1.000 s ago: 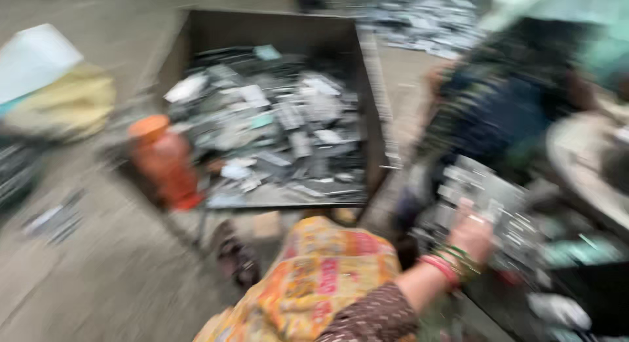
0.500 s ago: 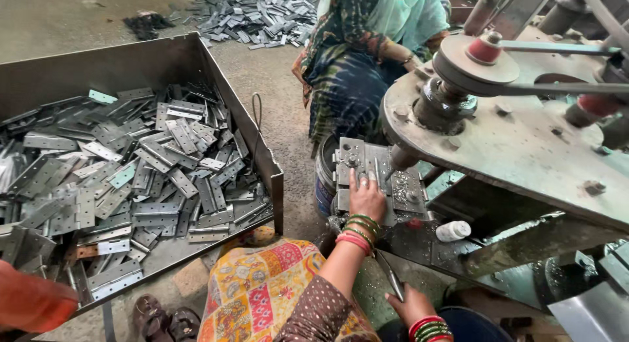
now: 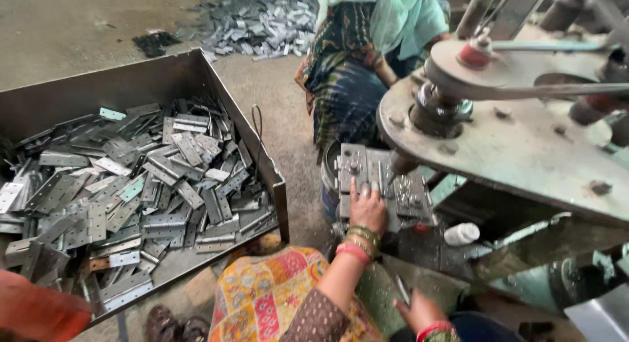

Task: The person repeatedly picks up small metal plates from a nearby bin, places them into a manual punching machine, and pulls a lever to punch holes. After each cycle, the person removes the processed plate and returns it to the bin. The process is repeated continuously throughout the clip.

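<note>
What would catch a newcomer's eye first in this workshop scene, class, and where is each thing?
First, the big metal bin on the left, heaped with grey metal hinge plates. Then the heavy green machine on the right, where the left hand rests on a stack of plates at its die block. Behind, another person crouches near a second pile of plates on the floor.

Brown dotted sleeve, red-gold bangles
</note>
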